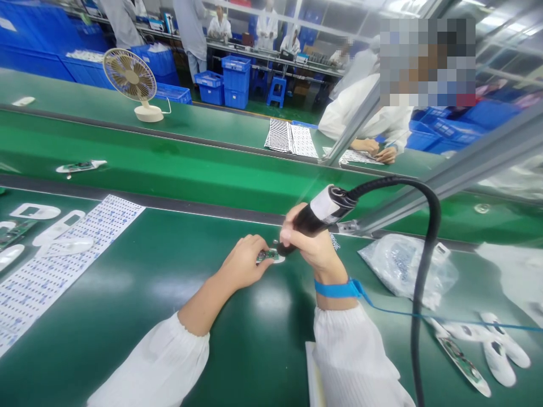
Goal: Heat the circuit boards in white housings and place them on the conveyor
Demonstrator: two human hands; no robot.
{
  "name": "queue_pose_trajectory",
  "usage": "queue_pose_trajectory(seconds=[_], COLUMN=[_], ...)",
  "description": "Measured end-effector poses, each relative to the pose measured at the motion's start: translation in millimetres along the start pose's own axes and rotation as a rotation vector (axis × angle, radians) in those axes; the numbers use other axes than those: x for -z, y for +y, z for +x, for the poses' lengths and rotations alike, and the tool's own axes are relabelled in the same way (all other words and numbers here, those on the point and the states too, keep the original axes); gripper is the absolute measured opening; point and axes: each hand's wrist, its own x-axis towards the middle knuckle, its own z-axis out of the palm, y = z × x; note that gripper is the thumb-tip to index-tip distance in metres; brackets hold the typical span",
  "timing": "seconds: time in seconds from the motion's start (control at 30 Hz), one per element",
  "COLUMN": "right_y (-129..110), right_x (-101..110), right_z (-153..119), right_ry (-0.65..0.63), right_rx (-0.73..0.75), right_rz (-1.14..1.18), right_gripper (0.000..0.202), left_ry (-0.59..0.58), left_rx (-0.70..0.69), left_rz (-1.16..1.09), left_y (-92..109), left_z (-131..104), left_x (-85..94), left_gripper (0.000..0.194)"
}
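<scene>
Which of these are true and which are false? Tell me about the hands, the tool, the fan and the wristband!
1. The right hand grips a black power tool with a thick cable. True.
2. The left hand lies flat, far away from the small circuit board. False: its fingers hold the board on the green bench.
3. A red wristband is on the right wrist. False: the wristband is blue.
4. A small fan stands beyond the conveyor belt. True.
</scene>
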Motion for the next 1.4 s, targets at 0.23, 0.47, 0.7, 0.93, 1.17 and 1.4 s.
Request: queue_pose_trajectory(seconds=[0.23,0.47,0.7,0.93,1.17,1.4], right_y=[1,2,2,-5,2,8], right_x=[2,5,4,31,80,80], right_z=[0,1,1,0,-13,-11], right_ry=[-0.018,-0.04,-0.012,0.2,0.535,0.469], right_rx=[-0.007,-0.014,-0.041,0.06,0.122,0.114], right_rz=[-0.009,-0.015,0.028,0.278,0.379,0.395], right_gripper=[0.023,0.024,0.026,0.032,0.027,0.022], left_ry=[0.0,0.011,0.006,0.028,0.113,0.156], left_rx=[0.002,0.003,0.009,-0.005,-0.016,0.184], left_rz=[-0.005,-0.009,-0.002,-0.02,0.022,0.124], left_y=[0,1,2,-1,-24,-55], left_z=[0,0,0,-4,54,195], left_x=[0.1,0.0,0.9,-0.1,10.0,21.6], left_gripper=[0.01,0.011,0.011,0.01,0.013,0.019])
